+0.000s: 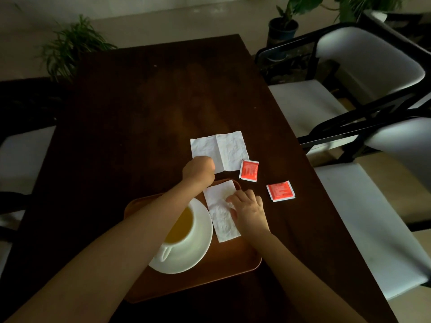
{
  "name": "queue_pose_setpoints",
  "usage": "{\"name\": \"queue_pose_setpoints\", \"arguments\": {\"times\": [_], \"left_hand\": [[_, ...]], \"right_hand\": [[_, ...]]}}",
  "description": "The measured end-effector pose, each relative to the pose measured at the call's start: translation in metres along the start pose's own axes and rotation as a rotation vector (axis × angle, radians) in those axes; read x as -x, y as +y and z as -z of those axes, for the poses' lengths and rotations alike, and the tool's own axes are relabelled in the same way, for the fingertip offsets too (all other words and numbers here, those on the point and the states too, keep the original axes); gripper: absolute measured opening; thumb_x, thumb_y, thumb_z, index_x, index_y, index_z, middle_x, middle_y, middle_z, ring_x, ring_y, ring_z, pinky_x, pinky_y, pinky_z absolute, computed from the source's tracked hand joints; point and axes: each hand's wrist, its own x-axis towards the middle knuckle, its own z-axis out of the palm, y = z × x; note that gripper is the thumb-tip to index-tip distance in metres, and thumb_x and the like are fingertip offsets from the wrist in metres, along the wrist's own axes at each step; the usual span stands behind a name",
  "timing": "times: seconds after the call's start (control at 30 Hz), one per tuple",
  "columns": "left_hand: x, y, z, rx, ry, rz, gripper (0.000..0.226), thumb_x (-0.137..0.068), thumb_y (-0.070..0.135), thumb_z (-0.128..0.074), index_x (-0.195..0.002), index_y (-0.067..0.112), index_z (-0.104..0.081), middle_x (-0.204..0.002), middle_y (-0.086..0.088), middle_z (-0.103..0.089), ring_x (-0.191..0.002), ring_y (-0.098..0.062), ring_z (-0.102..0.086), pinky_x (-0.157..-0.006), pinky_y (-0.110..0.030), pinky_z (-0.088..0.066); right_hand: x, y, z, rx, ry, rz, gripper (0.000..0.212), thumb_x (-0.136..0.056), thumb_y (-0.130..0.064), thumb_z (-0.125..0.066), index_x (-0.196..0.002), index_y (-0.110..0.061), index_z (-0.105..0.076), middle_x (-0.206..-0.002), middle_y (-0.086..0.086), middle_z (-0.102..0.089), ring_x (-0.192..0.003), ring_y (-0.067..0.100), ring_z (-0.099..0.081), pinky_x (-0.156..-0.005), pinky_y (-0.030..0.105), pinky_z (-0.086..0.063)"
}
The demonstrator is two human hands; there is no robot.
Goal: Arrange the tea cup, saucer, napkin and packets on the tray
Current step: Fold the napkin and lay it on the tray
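A brown tray [242,259] lies near the table's front edge. On it stands a white saucer [198,243] bearing a white cup [184,227] of yellow tea, partly hidden by my left forearm. A folded white napkin [221,220] lies on the tray's right side, and my right hand [249,210] rests flat on it with fingers apart. My left hand [199,170] reaches past the tray and pinches the near edge of a second, unfolded napkin [224,151] on the table. Two red packets [249,170] [281,191] lie on the table to the right.
The dark wooden table [144,117] extends far ahead. White-cushioned chairs with black frames [363,73] stand along the right side, another seat [21,157] at the left. Potted plants [70,45] stand beyond the far edge.
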Motion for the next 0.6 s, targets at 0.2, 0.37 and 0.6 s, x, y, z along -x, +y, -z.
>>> {"name": "queue_pose_setpoints", "arguments": {"times": [0.2,0.37,0.6], "left_hand": [[-0.035,0.009,-0.005,0.105,0.033,0.039,0.04,-0.091,0.015,-0.052,-0.056,0.024,-0.034,-0.066,0.004,-0.042,-0.061,-0.013,-0.043,-0.052,-0.023,-0.033],[-0.056,0.019,-0.024,0.122,0.008,0.088,0.043,-0.093,0.035,-0.048,-0.058,0.013,-0.037,-0.053,0.001,-0.037,-0.05,-0.014,-0.04,-0.043,-0.024,-0.025],[-0.072,0.025,-0.033,0.136,-0.006,0.212,0.013,-0.091,0.016,-0.05,-0.094,0.006,-0.057,-0.08,-0.006,-0.06,-0.071,-0.021,-0.061,-0.044,-0.024,-0.033]], "right_hand": [[0.001,0.0,0.001,-0.137,0.038,-0.009,0.026,-0.084,-0.013,-0.059,-0.11,-0.018,-0.062,-0.113,0.003,-0.063,-0.105,0.024,-0.053,-0.089,0.036,-0.044],[-0.023,0.012,0.021,-0.325,0.181,-0.197,0.025,-0.084,-0.008,-0.057,-0.108,-0.011,-0.061,-0.108,0.009,-0.062,-0.101,0.026,-0.05,-0.086,0.036,-0.041],[-0.072,0.049,0.048,-0.28,0.164,-0.354,0.028,-0.086,-0.006,-0.05,-0.113,-0.008,-0.058,-0.116,0.014,-0.06,-0.106,0.031,-0.048,-0.091,0.042,-0.042]]}}
